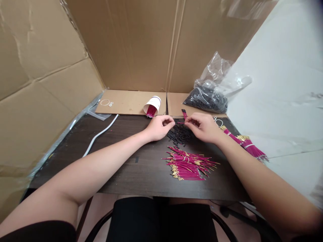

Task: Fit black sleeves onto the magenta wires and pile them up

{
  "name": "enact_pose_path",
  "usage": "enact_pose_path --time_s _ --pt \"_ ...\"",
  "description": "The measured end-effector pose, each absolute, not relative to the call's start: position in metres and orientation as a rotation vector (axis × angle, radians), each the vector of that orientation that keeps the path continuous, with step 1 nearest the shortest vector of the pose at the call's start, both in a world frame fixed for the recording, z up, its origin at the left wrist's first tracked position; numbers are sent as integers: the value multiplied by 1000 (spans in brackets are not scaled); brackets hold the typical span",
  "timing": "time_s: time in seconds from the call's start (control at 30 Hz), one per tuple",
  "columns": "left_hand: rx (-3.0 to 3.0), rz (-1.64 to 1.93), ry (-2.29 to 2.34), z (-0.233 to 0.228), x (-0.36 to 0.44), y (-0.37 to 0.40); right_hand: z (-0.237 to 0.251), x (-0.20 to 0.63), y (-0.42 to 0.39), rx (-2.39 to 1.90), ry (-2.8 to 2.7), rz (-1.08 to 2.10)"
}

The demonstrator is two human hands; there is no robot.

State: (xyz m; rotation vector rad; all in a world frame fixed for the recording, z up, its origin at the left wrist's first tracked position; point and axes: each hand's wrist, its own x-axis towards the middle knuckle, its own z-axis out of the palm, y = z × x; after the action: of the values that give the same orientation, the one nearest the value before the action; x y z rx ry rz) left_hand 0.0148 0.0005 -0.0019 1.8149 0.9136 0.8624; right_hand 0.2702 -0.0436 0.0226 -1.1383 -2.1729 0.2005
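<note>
My left hand (158,127) and right hand (203,127) met above small heap of short black tube pieces (179,135) on dark wooden surface (121,161). Both pinched one thin magenta wire (180,123) between fingertips; right hand also gripped few more magenta wires (184,114). Loose pile of gold-tipped magenta wires (189,163) lay nearer me. Tied magenta bundle (248,146) at right. Tipped white paper cup (152,105) and clear plastic bag of black pieces (208,99) behind.
</note>
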Motion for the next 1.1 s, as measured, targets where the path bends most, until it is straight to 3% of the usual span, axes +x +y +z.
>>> enact_pose_path --time_s 1.1 --pt "1862 877 891 1 14 -1 19 266 -42 -1254 -2242 258"
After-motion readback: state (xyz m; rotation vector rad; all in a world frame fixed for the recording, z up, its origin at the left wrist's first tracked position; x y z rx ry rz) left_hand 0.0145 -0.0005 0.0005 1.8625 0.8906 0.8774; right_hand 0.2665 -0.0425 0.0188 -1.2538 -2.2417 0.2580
